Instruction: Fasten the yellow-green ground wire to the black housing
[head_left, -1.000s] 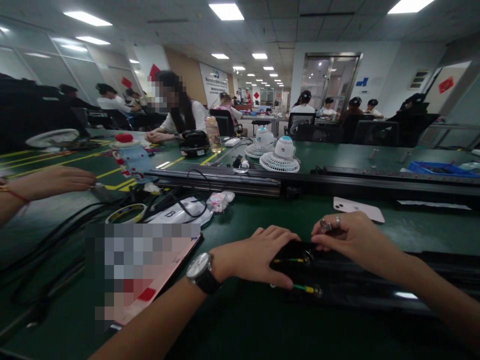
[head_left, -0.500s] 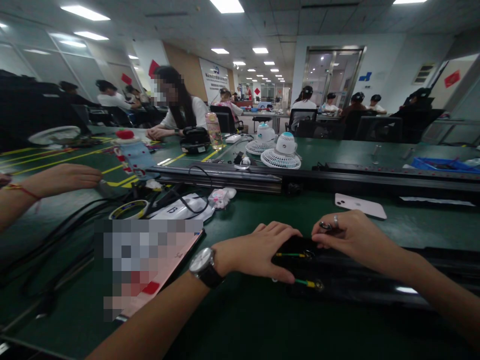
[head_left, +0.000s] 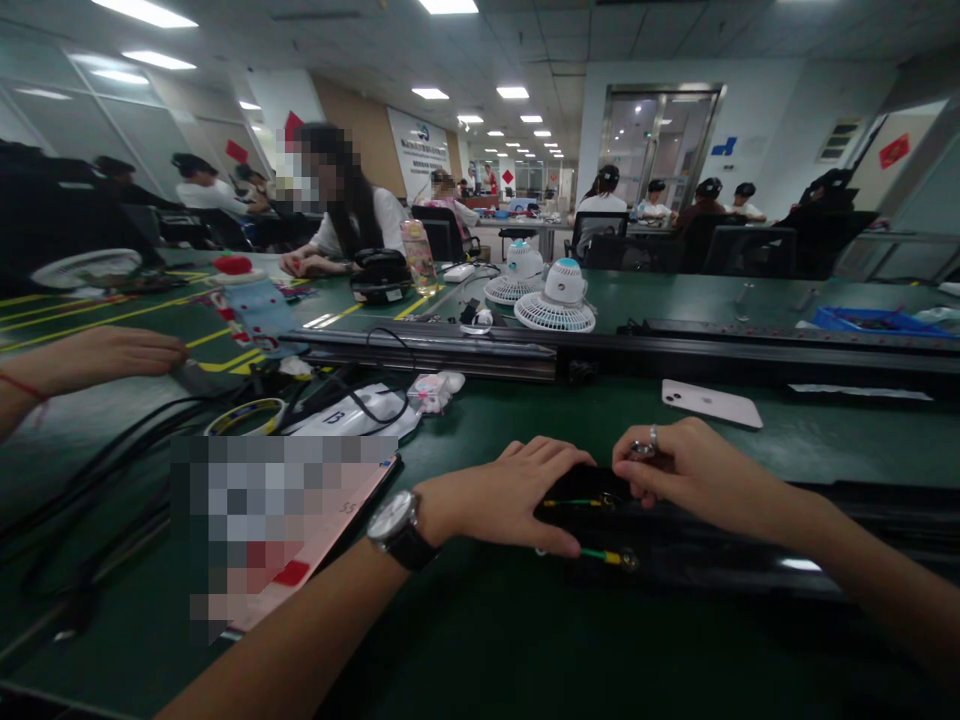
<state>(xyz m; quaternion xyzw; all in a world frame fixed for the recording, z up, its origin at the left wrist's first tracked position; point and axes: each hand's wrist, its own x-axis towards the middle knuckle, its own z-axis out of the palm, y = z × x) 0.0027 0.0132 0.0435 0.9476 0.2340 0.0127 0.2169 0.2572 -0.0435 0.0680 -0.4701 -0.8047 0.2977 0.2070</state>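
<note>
My left hand (head_left: pixel 517 495), with a watch on the wrist, spans the end of a long black part (head_left: pixel 705 555). Its fingers lie along the far side and the thumb along the near side, closed around that end. Two short green-and-yellow wires (head_left: pixel 592 554) run out from beside it to ring terminals (head_left: pixel 630 560) on the part. My right hand (head_left: pixel 690 465) is pinched above the far terminal. Something small, shiny and metallic shows at its fingers, next to a finger ring; what the fingertips hold cannot be made out.
A pink phone (head_left: pixel 711 403) lies beyond my right hand. Across the table run long black rails (head_left: pixel 750 355). Two white fans (head_left: pixel 555 300) stand behind them. Tape (head_left: pixel 247 417), black cables and a pink tablet-like item (head_left: pixel 330 525) are at left, with another person's hand (head_left: pixel 112 360) nearby.
The view has shifted slightly, so everything sits a little further left and up. My right hand's fingers have curled and turned a little at the metal piece; my left hand keeps its place.
</note>
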